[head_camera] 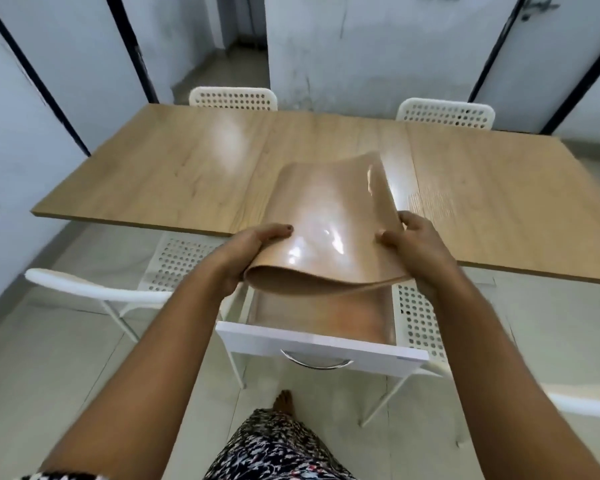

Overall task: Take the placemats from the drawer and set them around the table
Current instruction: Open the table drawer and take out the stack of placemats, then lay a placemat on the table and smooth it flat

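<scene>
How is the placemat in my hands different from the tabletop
The placemat is bent and lifted, gripped by the left hand and right hand; the tabletop lies flat. The placemat is glossier and much smaller than the tabletop. Both are light wood-toned.

Both hands grip a glossy tan placemat stack [329, 233], bowed upward, above the open white drawer [321, 346]. Left hand [253, 252] holds the left edge, right hand [413, 247] the right edge. Wooden table [153, 174] beyond; white perforated chairs [232, 98] around it.

Bare forearms, blk/wht patterned garment [274, 448], bare foot [284, 401]
</scene>
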